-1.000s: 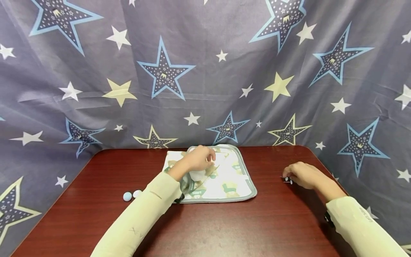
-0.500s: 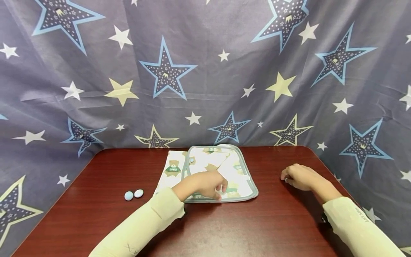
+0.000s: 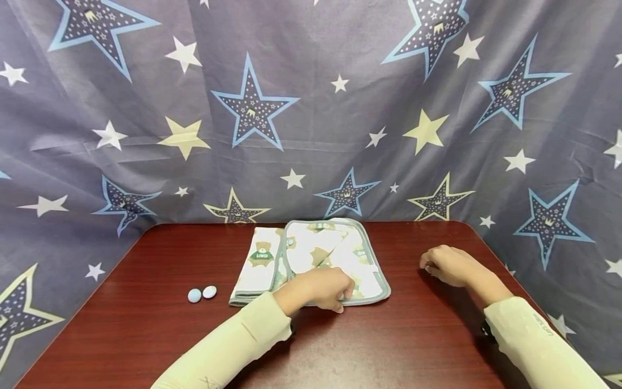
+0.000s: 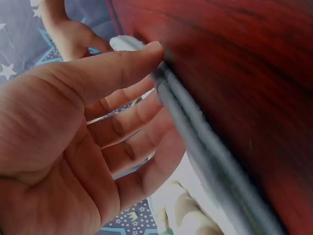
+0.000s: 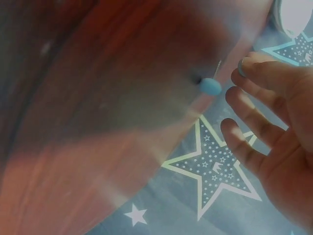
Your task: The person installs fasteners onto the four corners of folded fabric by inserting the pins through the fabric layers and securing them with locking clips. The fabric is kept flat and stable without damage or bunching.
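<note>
A: So, what's up w/ the bear-print cloth (image 3: 303,256) rn? Which step is this?

B: Working its near edge, imo. It's folded in layers, lying twd the back-middle of the red-brown table (image 3: 389,346). Left hand (image 3: 318,286) is right at that edge: thumb (image 4: 132,56) to the outer side of the grey border (image 4: 195,132), loosely bent fingers (image 4: 146,181) to the other. Part-way apart; can't tell if that's a real pinch or just a touch.

A: k, and the right?

B: Right hand (image 3: 449,266) is well apart from the cloth, down by the tabletop, fingers loosely bent w/ gaps. Bluish sliver (image 5: 240,67) at the thumb/index tips, too blurry to say if it's held. Small blue thing (image 5: 211,86) is just beside the fingertips. Btw a blue oval (image 3: 194,295) and a white oval (image 3: 209,292) sit side by side left of the cloth.

A: Next move?

B: Prob calls for a light thumb-and-finger hold, edge strips kept lined up. Pull too hard and the folds could slide, tbh.
</note>
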Motion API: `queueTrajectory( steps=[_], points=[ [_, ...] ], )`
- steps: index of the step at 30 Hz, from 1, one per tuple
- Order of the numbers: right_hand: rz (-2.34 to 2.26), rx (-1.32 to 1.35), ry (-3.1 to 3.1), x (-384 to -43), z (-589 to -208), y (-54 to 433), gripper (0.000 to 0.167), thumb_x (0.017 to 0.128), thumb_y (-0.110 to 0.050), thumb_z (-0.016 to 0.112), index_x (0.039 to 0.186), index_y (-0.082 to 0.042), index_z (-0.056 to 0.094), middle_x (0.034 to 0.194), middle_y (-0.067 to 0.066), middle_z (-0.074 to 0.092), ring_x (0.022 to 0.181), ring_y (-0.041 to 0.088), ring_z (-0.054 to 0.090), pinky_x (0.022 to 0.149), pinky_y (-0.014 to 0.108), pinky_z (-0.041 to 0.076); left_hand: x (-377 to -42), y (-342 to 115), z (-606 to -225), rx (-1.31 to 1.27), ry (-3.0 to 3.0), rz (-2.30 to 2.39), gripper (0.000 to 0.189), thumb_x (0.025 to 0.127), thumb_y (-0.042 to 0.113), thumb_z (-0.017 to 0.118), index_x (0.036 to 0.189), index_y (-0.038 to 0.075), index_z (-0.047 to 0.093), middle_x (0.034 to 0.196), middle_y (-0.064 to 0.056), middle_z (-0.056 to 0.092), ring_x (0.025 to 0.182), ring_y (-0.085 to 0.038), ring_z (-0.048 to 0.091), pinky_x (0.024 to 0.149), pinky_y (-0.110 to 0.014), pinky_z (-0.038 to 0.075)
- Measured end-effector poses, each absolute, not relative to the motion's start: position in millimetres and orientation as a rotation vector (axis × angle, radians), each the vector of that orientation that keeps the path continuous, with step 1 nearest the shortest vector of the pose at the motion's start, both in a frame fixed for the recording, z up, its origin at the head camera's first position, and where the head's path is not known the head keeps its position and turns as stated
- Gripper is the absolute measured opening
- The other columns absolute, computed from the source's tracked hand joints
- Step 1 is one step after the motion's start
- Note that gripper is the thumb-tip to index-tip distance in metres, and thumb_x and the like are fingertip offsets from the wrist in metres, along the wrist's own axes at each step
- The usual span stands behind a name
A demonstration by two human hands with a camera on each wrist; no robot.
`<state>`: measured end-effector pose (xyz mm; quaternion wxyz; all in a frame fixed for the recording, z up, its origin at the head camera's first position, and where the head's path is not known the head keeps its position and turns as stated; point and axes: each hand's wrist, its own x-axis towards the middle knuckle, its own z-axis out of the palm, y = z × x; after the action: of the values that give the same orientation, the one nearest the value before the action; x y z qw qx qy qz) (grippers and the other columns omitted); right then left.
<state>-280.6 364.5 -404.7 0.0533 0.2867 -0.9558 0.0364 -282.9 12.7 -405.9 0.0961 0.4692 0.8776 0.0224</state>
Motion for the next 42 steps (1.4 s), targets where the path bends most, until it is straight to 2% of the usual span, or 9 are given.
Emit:
queueTrajectory(
  steps=[4,9,14,19,23,26,31,34,42],
  points=[
    [0.100,0.900,-2.872,-281.7,-403.4,360.6,0.017,0.086,0.000,0.073,0.093,-0.016,0.075,0.090,-0.006,0.073,0.082,0.014,0.069,0.070,0.038,0.056,-282.2,15.4,-408.5,1.363,2.637,0.046,0.025,0.081,0.028,0.089,0.089,0.023,0.066,0.080,0.015,0.057,0.076,-0.002,0.055,0.071,-0.020,0.047],
    [0.086,0.946,-2.833,-281.8,-401.6,354.8,0.018,0.084,0.002,0.073,0.092,-0.014,0.075,0.090,-0.007,0.073,0.082,0.014,0.069,0.071,0.038,0.057,-284.3,17.4,-409.7,1.399,2.653,0.056,0.019,0.080,0.019,0.087,0.086,0.021,0.069,0.081,0.014,0.059,0.076,-0.004,0.056,0.069,-0.019,0.047],
    [0.083,0.977,-2.807,-281.7,-398.2,348.1,0.017,0.084,0.001,0.073,0.092,-0.014,0.074,0.089,-0.007,0.072,0.083,0.013,0.068,0.072,0.038,0.056,-288.7,15.5,-406.4,1.410,2.621,0.138,0.014,0.081,0.013,0.083,0.081,0.018,0.069,0.071,0.014,0.055,0.070,-0.004,0.051,0.066,-0.018,0.044],
    [0.090,0.950,-2.811,-282.4,-395.1,339.4,0.016,0.086,0.000,0.072,0.094,-0.014,0.074,0.090,-0.006,0.071,0.084,0.016,0.068,0.074,0.041,0.056,-291.6,12.5,-403.7,1.412,2.585,0.208,0.028,0.084,0.006,0.073,0.068,0.020,0.055,0.060,0.013,0.041,0.062,-0.005,0.038,0.059,-0.018,0.035],
    [0.092,0.918,-2.796,-282.4,-393.2,330.1,0.017,0.086,0.001,0.072,0.095,-0.013,0.075,0.093,-0.004,0.071,0.087,0.018,0.068,0.075,0.042,0.056,-292.7,13.1,-404.6,1.451,2.566,0.219,0.041,0.085,0.003,0.069,0.061,0.019,0.039,0.059,0.010,0.024,0.059,-0.007,0.022,0.055,-0.021,0.021],
    [0.088,0.937,-2.769,-282.3,-391.9,322.7,0.018,0.086,0.002,0.073,0.093,-0.015,0.074,0.093,-0.004,0.070,0.087,0.017,0.067,0.074,0.041,0.055,-293.2,13.6,-405.0,1.456,2.570,0.224,0.041,0.090,0.008,0.071,0.063,0.019,0.043,0.060,0.012,0.030,0.058,-0.004,0.027,0.055,-0.019,0.025],
    [0.105,0.988,-2.714,-283.5,-390.7,310.1,0.022,0.084,0.003,0.073,0.089,-0.018,0.072,0.090,-0.006,0.068,0.084,0.014,0.065,0.073,0.039,0.054,-295.9,11.7,-402.0,1.435,2.596,0.254,0.015,0.096,0.016,0.072,0.082,0.016,0.067,0.073,0.011,0.058,0.069,-0.004,0.050,0.067,-0.018,0.044],
    [0.121,0.998,-2.691,-284.2,-390.5,302.6,0.022,0.084,0.003,0.072,0.090,-0.018,0.072,0.090,-0.006,0.067,0.084,0.014,0.065,0.074,0.038,0.054,-299.6,8.5,-400.2,1.434,2.616,0.304,0.010,0.097,0.014,0.071,0.087,0.012,0.070,0.075,0.009,0.060,0.069,-0.005,0.052,0.069,-0.020,0.046],
    [0.191,0.973,-2.625,-282.7,-384.6,285.3,0.015,0.089,-0.003,0.073,0.099,-0.013,0.075,0.095,-0.003,0.070,0.091,0.017,0.068,0.082,0.039,0.055,-308.3,-4.9,-389.1,1.418,2.643,0.512,0.010,0.098,0.013,0.068,0.089,0.012,0.068,0.070,0.009,0.058,0.065,-0.005,0.049,0.070,-0.024,0.046]
  ],
)
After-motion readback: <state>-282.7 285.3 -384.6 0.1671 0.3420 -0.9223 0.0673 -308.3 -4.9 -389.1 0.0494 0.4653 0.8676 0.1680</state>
